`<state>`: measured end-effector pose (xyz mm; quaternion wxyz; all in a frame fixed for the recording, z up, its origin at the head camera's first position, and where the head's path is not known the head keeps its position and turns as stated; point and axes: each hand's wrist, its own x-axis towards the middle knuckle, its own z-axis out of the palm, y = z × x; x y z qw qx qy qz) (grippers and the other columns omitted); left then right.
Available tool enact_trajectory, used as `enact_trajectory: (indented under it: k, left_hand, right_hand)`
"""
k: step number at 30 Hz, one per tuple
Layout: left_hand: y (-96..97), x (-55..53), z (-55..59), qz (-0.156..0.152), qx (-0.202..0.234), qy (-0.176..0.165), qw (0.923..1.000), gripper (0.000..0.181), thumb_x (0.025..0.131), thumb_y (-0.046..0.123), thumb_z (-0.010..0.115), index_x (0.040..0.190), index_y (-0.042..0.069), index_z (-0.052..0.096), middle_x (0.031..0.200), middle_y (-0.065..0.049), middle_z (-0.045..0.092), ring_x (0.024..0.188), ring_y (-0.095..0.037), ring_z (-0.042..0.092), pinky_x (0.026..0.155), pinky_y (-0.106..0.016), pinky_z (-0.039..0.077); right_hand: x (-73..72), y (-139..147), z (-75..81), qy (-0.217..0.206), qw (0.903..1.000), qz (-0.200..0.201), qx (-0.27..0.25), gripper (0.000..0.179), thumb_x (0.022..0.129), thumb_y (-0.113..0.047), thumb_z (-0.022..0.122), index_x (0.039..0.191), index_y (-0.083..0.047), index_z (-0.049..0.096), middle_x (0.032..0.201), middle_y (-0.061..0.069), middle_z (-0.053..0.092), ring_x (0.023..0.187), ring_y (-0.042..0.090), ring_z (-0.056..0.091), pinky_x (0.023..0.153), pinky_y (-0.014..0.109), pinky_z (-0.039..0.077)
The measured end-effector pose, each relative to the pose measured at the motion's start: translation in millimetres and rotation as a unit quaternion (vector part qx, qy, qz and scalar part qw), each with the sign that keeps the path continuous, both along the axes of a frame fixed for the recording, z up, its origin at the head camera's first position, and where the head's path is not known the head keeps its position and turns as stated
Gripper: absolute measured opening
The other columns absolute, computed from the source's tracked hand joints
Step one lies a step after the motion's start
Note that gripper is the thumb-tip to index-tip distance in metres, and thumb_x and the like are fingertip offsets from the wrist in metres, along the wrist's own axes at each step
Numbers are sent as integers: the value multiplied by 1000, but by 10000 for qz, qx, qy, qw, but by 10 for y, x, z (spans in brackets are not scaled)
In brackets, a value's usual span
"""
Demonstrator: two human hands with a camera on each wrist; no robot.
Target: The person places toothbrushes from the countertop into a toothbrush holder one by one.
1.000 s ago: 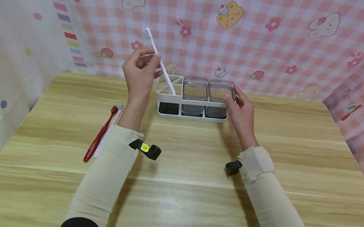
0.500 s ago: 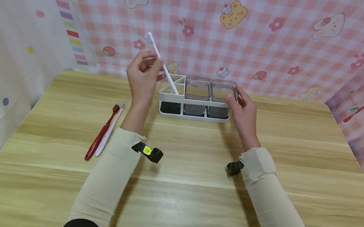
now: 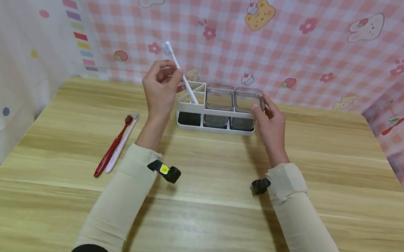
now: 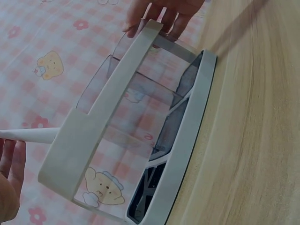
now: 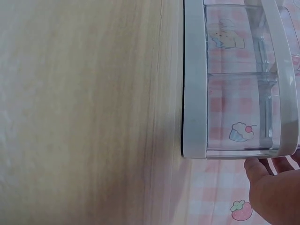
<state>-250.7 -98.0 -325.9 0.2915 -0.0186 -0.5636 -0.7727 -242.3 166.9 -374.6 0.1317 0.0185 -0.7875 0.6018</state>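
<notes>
A white toothbrush [image 3: 180, 67], bristles up and tilted left, is pinched in my left hand [image 3: 161, 92]. Its lower end is at the divided top section of a white toothbrush holder [image 3: 222, 113]. In the left wrist view, the handle [image 4: 35, 135] meets the holder's upper rim [image 4: 75, 140]; its tip is hidden behind that rim. My right hand [image 3: 272, 125] grips the holder's right end, thumb toward the front. Two clear grey cups [image 3: 220, 100] sit side by side in the holder. In the right wrist view, fingers [image 5: 255, 169] touch the holder's end.
A red toothbrush [image 3: 112, 147] and a pale pink toothbrush [image 3: 122, 144] lie side by side on the wooden table [image 3: 194, 225], left of my left forearm. A pink checked cloth [image 3: 293, 49] hangs behind the holder, along the table's back edge.
The white toothbrush and my left hand have come down a little, so the handle's end sits lower at the divided section. My right hand keeps its grip on the holder.
</notes>
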Motion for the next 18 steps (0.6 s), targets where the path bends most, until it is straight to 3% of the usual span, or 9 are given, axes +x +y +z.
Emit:
enact_trajectory:
  k: [11,18]
  left_hand:
    - [38,10,-64,114,-412,-39,9991,12,88,-7,68,93,4,65,87,-10,69,70,-16,67,63,-31,61]
    - [69,14,-111,320,-919,101,9952,10,86,-7,66,96,-5,64,87,-11,68,70,-12,66,65,-31,61]
  right_hand:
    - [-4,1,-15,-72,10000,-19,14,53,101,-26,63,149,-9,50,154,4,48,138,28,48,111,40,43]
    - [-5,4,-15,-124,9999,-9,-24,54,101,-29,62,150,-10,49,156,3,45,139,27,46,111,40,43]
